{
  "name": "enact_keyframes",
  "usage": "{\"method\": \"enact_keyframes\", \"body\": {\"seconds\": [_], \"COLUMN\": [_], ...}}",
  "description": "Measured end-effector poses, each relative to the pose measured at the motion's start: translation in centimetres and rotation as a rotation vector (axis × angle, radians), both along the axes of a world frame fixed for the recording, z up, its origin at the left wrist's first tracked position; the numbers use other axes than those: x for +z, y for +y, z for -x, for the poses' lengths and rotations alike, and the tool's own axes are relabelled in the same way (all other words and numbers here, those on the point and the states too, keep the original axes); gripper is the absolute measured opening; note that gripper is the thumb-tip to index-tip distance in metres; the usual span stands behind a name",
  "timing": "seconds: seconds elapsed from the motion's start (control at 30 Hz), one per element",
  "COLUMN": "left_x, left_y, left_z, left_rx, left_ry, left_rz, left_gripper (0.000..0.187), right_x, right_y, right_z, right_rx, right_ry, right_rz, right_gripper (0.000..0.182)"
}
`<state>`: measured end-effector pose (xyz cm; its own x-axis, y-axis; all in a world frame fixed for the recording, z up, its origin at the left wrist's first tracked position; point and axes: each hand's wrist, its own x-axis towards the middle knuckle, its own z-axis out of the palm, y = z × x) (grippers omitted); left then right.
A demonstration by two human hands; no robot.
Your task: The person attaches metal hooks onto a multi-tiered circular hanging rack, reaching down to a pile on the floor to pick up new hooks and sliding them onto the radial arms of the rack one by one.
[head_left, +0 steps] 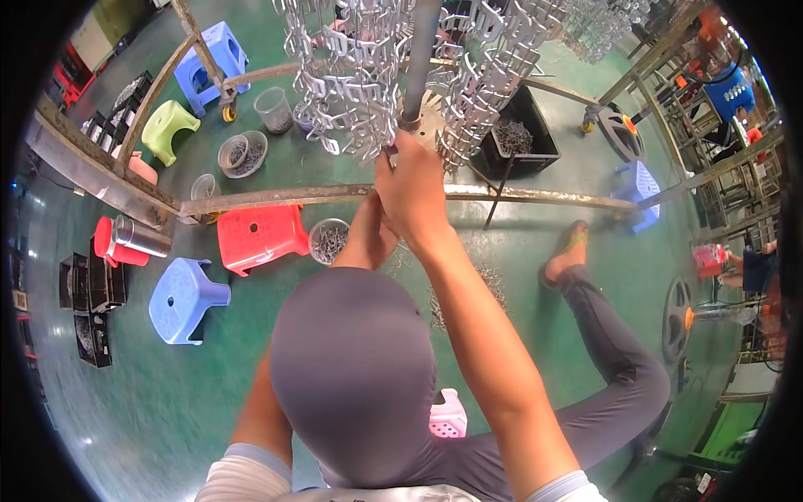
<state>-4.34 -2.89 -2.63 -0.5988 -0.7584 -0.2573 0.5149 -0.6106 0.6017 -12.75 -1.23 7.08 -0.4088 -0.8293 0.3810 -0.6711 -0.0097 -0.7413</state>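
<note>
Strings of bent metal hooks (351,84) hang in bunches from above, around an upright grey pole (422,58). My right hand (411,188) is raised to the lower end of the left bunch, just below the pole's foot, its fingers bent together. What it pinches is too small to name. Beneath and slightly left of it is my left hand (383,230), partly covered by the right; its fingers are hidden. Another bunch of hooks (493,75) hangs right of the pole.
A rusty metal bar (318,195) crosses before me. Around stand a red stool (261,237), a blue stool (186,299), a bowl of metal parts (329,241) and a black crate (535,151). My bent knee is in the middle. People are at the far right.
</note>
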Motion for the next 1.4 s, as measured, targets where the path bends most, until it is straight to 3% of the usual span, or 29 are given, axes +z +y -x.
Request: {"method": "enact_keyframes", "body": {"seconds": [0.13, 0.3, 0.5, 0.7, 0.8, 0.97, 1.1, 1.3, 1.4], "left_x": [1.5, 3.2, 8.4, 12.3, 11.8, 10.2, 10.5, 8.8, 8.7], "left_y": [2.1, 3.7, 6.8, 7.9, 7.3, 5.7, 5.7, 5.5, 5.8], "left_z": [-4.0, -8.7, -9.4, -8.8, -8.8, -8.3, -8.3, -8.7, -8.1], "left_rx": [-0.026, -0.067, 0.181, 0.438, 0.395, 0.303, 0.303, 0.282, 0.241], "left_ry": [-0.193, -0.384, -0.542, -0.645, -0.730, -0.785, -0.855, -0.777, -0.716], "left_rz": [-0.006, 0.059, 0.503, 0.729, 0.874, 0.815, 0.770, 0.928, 0.980], "left_gripper": [0.043, 0.036, 0.026, 0.029, 0.034, 0.027, 0.021, 0.015, 0.014], "right_x": [0.2, -0.9, -0.5, 0.2, 0.2, 1.0, 1.3, 2.7, 1.5], "right_y": [1.0, 3.7, 7.8, 10.4, 10.0, 10.5, 10.9, 11.9, 12.7], "right_z": [-0.6, -1.0, -1.5, -2.1, -2.0, -2.1, -2.5, -2.3, -1.9], "right_rx": [-0.003, -0.075, -0.078, -0.076, -0.023, 0.069, 0.069, 0.282, 0.362], "right_ry": [-0.037, 0.096, 0.174, 0.197, 0.161, 0.017, 0.048, -0.093, -0.363], "right_rz": [0.021, -0.004, -0.103, -0.132, -0.215, -0.270, -0.192, -0.073, 0.019], "right_gripper": [0.015, 0.017, 0.020, 0.019, 0.019, 0.026, 0.047, 0.050, 0.050]}}
